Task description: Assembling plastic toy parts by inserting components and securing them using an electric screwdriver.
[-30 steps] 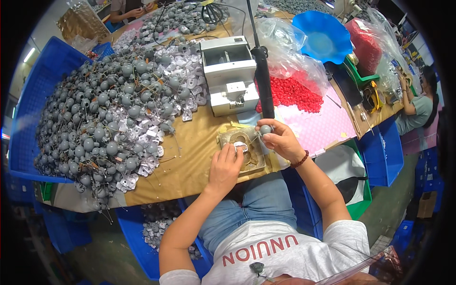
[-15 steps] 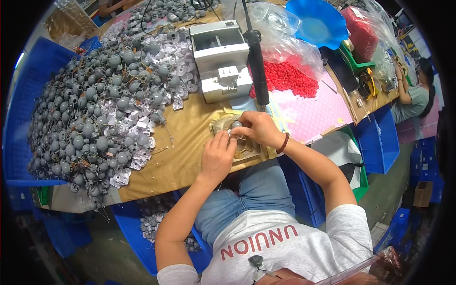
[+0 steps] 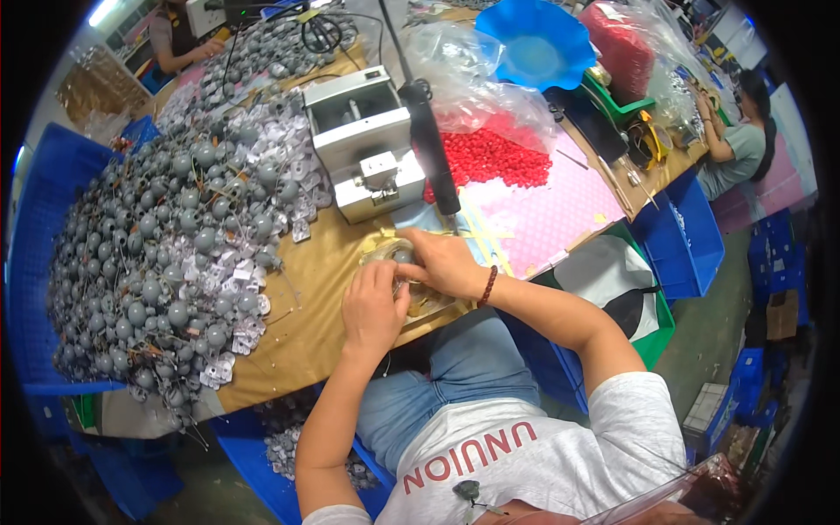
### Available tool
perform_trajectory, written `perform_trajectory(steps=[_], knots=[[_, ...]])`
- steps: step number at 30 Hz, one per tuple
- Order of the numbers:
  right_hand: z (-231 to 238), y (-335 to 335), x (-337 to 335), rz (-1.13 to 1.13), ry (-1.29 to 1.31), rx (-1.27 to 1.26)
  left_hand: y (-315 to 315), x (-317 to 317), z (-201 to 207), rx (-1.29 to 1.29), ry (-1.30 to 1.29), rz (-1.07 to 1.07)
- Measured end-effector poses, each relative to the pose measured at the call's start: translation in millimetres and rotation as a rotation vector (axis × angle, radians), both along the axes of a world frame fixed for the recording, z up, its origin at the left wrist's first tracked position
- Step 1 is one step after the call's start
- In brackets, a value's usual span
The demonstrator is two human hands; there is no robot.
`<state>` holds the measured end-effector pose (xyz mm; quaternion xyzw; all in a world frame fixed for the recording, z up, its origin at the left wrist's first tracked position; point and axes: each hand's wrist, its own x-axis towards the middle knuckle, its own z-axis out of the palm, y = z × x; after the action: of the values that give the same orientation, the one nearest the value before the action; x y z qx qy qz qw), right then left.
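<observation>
Both hands meet over a small worn jig plate (image 3: 435, 308) at the table's front edge. Between their fingers sits a small grey ball-shaped part (image 3: 402, 255), mostly covered by the hands. My left hand (image 3: 374, 302) is closed at its near left side, with fingertips pressed on it. My right hand (image 3: 446, 265) curls over it from the right, thumb and fingers pinching. Directly beyond the hands hangs a black pen-shaped power screwdriver (image 3: 435, 162), which neither hand touches.
A big heap of grey ball parts (image 3: 162, 249) with wires and white bases covers the left, beside a blue crate (image 3: 35, 262). A silver-white machine (image 3: 363, 144) stands behind my hands. Red small parts (image 3: 494, 157), a blue dish (image 3: 535, 44) and a co-worker (image 3: 739, 153) are at right.
The whole view has shifted, so the table scene sits further left and slightly lower. Both hands stay together at the grey ball part, with only slight finger movement.
</observation>
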<state>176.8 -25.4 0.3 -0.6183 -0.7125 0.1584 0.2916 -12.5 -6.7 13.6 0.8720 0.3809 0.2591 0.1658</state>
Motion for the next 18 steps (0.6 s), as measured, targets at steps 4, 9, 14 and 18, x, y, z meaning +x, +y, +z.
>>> perform_trajectory(steps=[4, 9, 14, 18], knots=[[10, 5, 17, 0.081, 0.193, -0.065, 3, 7, 1, 0.05, 0.022, 0.001], [29, 48, 67, -0.265, 0.094, 0.61, 6, 14, 4, 0.046, 0.033, 0.01], [-9, 99, 85, -0.261, 0.566, 0.228, 7, 19, 3, 0.052, 0.052, 0.043], [-4, 100, 79, -0.267, 0.767, 0.195, 2, 20, -5, 0.041, 0.026, 0.083]])
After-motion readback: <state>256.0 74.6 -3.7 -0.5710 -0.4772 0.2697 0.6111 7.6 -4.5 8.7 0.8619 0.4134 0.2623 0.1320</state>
